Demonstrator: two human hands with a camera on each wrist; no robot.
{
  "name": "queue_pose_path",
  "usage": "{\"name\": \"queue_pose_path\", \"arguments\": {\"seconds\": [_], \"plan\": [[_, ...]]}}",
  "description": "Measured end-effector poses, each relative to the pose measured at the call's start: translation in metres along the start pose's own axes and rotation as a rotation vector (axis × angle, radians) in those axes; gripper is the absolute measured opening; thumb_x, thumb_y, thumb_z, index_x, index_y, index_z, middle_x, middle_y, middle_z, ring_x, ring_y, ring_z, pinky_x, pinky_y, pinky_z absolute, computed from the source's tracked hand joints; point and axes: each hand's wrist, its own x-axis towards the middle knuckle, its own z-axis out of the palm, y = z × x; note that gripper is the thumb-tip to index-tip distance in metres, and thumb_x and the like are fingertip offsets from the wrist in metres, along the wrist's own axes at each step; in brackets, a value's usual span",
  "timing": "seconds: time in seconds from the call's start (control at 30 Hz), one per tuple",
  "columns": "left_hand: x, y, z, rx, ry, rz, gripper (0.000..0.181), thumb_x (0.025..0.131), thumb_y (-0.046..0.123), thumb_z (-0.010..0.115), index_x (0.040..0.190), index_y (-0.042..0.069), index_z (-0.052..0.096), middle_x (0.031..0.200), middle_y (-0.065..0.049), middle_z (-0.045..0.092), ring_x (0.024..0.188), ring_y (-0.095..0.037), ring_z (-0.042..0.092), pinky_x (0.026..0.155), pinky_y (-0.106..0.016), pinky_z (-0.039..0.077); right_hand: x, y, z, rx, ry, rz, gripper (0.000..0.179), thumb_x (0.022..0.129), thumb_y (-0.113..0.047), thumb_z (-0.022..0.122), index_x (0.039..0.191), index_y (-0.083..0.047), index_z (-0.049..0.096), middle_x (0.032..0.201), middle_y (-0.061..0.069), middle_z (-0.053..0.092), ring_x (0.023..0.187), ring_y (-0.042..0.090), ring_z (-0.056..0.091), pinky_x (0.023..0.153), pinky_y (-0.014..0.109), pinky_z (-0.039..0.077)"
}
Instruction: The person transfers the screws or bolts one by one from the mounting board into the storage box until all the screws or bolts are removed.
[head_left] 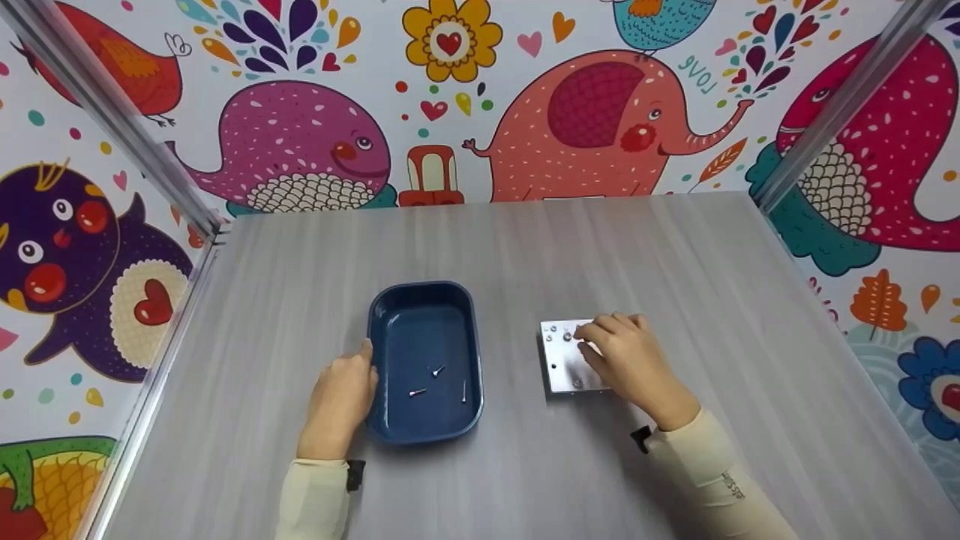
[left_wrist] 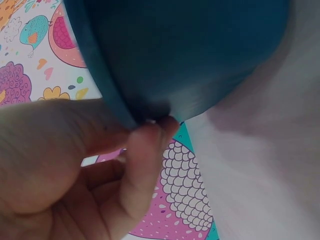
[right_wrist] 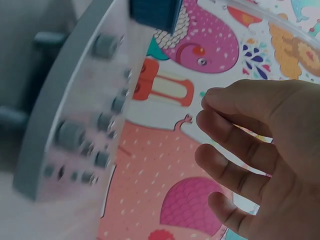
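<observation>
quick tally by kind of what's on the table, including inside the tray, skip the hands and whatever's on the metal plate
Dark blue rounded-rectangular tray: 1
Small silver screw-like metal pieces in the tray: 3
Silver square-cornered metal plate: 1
Total: 5

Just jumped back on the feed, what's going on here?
A person's left hand grips the left rim of a blue tray, in which three small screws lie loose. To the tray's right, the right hand hovers over a metal plate with small metal fittings standing on it. No object shows between that hand's parted fingers.
</observation>
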Motion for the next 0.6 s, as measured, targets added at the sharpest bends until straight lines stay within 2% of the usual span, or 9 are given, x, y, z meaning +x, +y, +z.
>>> {"name": "queue_pose_path", "arguments": {"seconds": [0.17, 0.4, 0.6], "plan": [[0.000, 0.000, 0.001, -0.004, 0.003, -0.008, 0.043, 0.095, 0.004, 0.064, 0.133, -0.014, 0.055, 0.098, -0.030, 0.068, 0.083, -0.046, 0.068, 0.071, -0.054, 0.056, -0.009, 0.009, 0.003, -0.009, -0.044, 0.055, 0.021, 0.076, -0.002, 0.084, 0.092, -0.010, 0.071, 0.086, 0.002, 0.067, 0.078, 0.026, 0.060, 0.073, 0.048, 0.043], [-0.001, -0.001, 0.001, -0.018, 0.006, -0.012, 0.043, 0.094, 0.004, 0.064, 0.133, -0.013, 0.056, 0.100, -0.031, 0.067, 0.085, -0.048, 0.068, 0.072, -0.055, 0.055, -0.016, 0.017, 0.016, -0.046, -0.121, 0.111, 0.014, 0.082, -0.009, 0.081, 0.093, -0.010, 0.072, 0.088, 0.003, 0.067, 0.081, 0.028, 0.062, 0.072, 0.048, 0.042], [0.000, -0.001, 0.001, -0.026, 0.008, -0.017, 0.043, 0.094, 0.004, 0.065, 0.133, -0.013, 0.056, 0.101, -0.031, 0.067, 0.087, -0.048, 0.067, 0.074, -0.056, 0.054, -0.021, 0.019, 0.025, -0.060, -0.180, 0.152, 0.015, 0.081, -0.006, 0.081, 0.092, -0.012, 0.073, 0.087, 0.004, 0.066, 0.081, 0.029, 0.061, 0.072, 0.048, 0.042]]}}
